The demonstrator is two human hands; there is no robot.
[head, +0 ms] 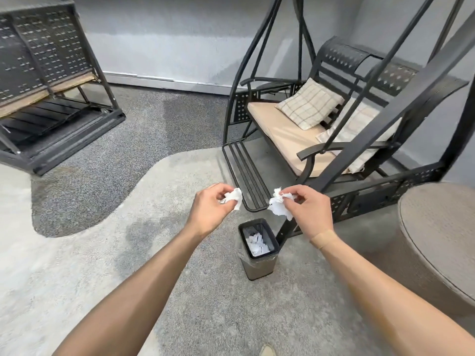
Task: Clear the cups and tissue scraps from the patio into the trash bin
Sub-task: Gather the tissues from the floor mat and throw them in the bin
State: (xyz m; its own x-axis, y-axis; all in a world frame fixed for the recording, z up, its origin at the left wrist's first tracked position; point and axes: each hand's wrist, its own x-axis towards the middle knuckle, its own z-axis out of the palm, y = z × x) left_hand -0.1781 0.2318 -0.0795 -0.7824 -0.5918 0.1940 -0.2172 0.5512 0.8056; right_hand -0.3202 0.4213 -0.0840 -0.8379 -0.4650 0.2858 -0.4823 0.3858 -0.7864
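The swing bench (316, 129) crowds the trash bin (258, 249), whose mouth is narrow and already holds white scraps. Your left hand (209, 209) pinches one tissue scrap (235, 199); your right hand (307, 208) pinches a second crumpled scrap (279, 205). Both hang above and slightly beyond the bin, so light paper released here may drift onto the floor.

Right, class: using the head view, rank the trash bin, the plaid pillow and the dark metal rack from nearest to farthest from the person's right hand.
From the right hand:
1. Trash bin, just below and slightly left of it, on the floor.
2. Plaid pillow, beyond it on the swing seat.
3. Metal rack, far left, across the floor by the wall.
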